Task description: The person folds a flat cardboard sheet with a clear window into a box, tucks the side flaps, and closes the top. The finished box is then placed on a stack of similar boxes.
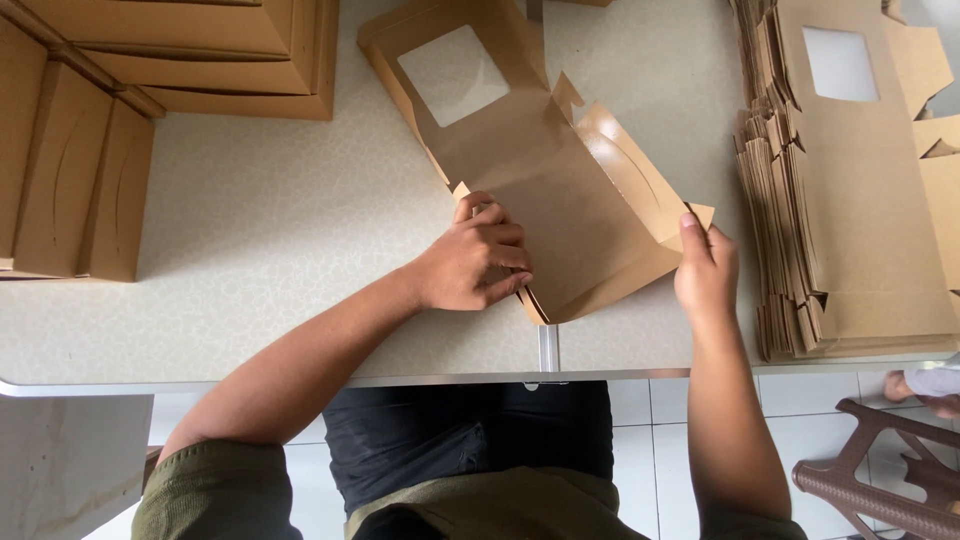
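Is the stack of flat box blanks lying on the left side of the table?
No, the stack of flat blanks lies at the table's right edge; folded boxes sit on the left.

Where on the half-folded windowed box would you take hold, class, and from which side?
Probably by its two near side walls, one per hand, coming in from the table's near edge. The box lies flat with its window end pointing away and its side flaps raised. The left hand already pinches the left wall's near corner, and the right hand the right flap's tip.
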